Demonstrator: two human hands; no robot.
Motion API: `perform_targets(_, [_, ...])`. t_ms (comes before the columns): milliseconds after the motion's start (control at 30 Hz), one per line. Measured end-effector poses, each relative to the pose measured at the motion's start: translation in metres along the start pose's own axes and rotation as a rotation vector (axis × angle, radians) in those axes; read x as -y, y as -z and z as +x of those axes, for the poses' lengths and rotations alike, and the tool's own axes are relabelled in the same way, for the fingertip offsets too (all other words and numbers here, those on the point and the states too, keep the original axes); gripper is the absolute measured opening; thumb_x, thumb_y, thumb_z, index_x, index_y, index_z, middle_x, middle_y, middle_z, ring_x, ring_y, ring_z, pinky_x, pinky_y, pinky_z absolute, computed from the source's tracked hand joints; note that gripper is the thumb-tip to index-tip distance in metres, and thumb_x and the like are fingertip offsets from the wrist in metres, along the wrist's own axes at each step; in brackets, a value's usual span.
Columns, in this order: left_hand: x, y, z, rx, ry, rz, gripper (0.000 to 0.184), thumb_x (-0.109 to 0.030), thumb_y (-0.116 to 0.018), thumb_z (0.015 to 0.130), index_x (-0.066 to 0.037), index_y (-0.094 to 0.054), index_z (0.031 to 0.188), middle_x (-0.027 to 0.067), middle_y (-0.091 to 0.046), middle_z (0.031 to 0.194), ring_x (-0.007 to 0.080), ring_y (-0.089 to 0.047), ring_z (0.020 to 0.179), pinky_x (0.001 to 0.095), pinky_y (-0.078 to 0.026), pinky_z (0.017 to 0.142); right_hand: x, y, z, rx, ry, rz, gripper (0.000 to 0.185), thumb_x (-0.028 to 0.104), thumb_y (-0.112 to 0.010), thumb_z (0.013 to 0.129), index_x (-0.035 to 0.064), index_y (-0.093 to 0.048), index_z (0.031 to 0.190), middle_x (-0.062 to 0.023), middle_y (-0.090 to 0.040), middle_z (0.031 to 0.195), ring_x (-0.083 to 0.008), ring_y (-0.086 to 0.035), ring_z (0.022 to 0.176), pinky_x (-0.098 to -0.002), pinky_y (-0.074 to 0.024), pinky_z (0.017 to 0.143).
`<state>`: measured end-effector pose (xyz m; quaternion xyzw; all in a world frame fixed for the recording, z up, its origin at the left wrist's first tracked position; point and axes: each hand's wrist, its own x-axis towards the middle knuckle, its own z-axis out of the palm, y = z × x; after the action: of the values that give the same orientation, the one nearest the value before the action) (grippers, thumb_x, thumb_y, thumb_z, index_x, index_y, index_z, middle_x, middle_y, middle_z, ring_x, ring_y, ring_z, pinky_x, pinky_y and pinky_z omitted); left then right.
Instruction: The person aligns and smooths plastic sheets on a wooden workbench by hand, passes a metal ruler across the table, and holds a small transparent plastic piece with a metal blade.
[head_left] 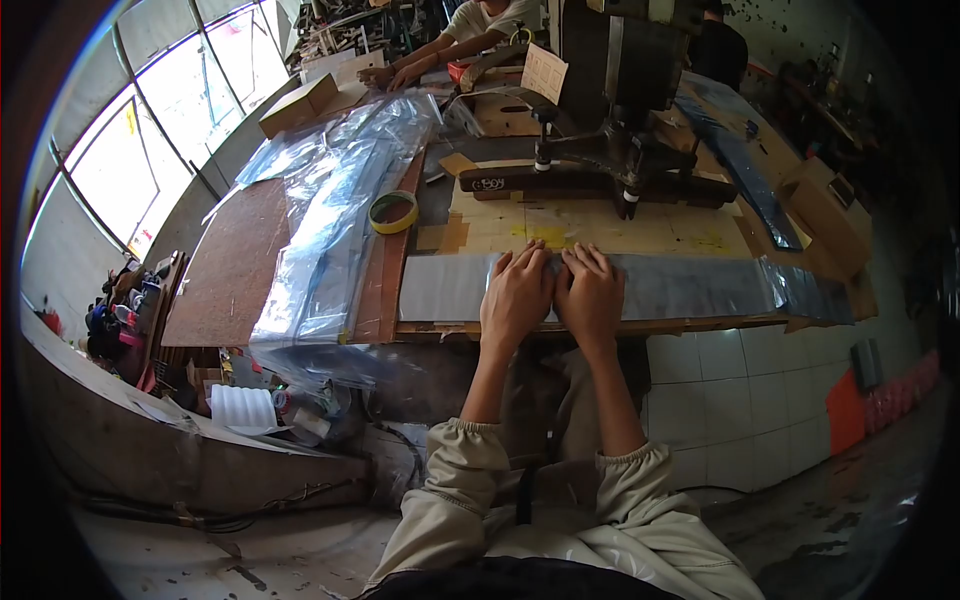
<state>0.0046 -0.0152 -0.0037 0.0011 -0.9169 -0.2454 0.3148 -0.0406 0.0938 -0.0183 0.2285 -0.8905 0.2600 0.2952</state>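
My left hand (pixel 517 295) and my right hand (pixel 590 297) lie side by side, palms down, on a long strip of clear grey-blue plastic film (pixel 690 285). The thumbs nearly touch, and the fingers stretch forward to the strip's far edge. Neither hand visibly holds anything. The film lies flat along the front edge of a wooden worktop (pixel 620 228), its right end crumpled and shiny. Just beyond the hands, a dark machine bar (pixel 600 185) hangs across the worktop under a heavy press head (pixel 640 65).
To the left, a roll of yellow tape (pixel 393 212) rests beside a pile of clear plastic film (pixel 335 215) on a brown board (pixel 235 255). A cardboard box (pixel 825 210) stands at the right. Across the table, another person's arms (pixel 430 60) reach over the film.
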Motion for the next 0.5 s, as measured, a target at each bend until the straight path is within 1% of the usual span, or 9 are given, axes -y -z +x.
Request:
perform_targets(200, [0.0014,-0.0013,-0.0004,-0.003,-0.009,0.018,0.023,-0.013,-0.049,0.088,-0.003,-0.06,0.106,0.014,-0.06,0.119,0.0272,-0.053,0.117,0.0409,-0.036,0.102,-0.0004,-0.0015,-0.0004,-0.006,-0.005,-0.002,0.027,0.018,-0.053,0.084,0.0065,-0.069,0.102,-0.0086,-0.064,0.116,-0.0232,-0.053,0.116,-0.0399,-0.0386,0.093])
perform_targets(300, [0.0034,-0.0026,-0.0008,0.013,-0.02,0.018,0.025,-0.016,-0.048,0.089,-0.001,-0.058,0.106,0.0155,-0.059,0.12,0.0272,-0.052,0.117,0.0425,-0.035,0.102,-0.0002,-0.001,-0.0001,-0.009,-0.001,0.001,0.027,0.018,-0.054,0.083,0.0066,-0.069,0.102,-0.0087,-0.064,0.116,-0.0233,-0.053,0.116,-0.0399,-0.0385,0.093])
perform_targets(400, [0.0051,-0.0039,-0.0006,0.018,-0.023,0.024,0.025,-0.016,-0.048,0.088,-0.001,-0.058,0.106,0.0157,-0.059,0.12,0.0272,-0.052,0.117,0.0424,-0.035,0.102,-0.0007,-0.0009,-0.0002,-0.012,0.005,-0.001,0.027,0.018,-0.054,0.083,0.0066,-0.069,0.102,-0.0089,-0.064,0.116,-0.0235,-0.053,0.116,-0.0396,-0.0384,0.094])
perform_targets(500, [0.0023,-0.0025,0.0,-0.005,-0.006,0.012,0.023,-0.013,-0.049,0.087,-0.003,-0.06,0.105,0.0139,-0.06,0.119,0.0275,-0.053,0.117,0.0412,-0.036,0.102,-0.0005,-0.001,0.0001,-0.011,0.005,-0.001,0.027,0.018,-0.054,0.083,0.0065,-0.069,0.101,-0.0093,-0.064,0.115,-0.0237,-0.053,0.116,-0.0392,-0.0383,0.094])
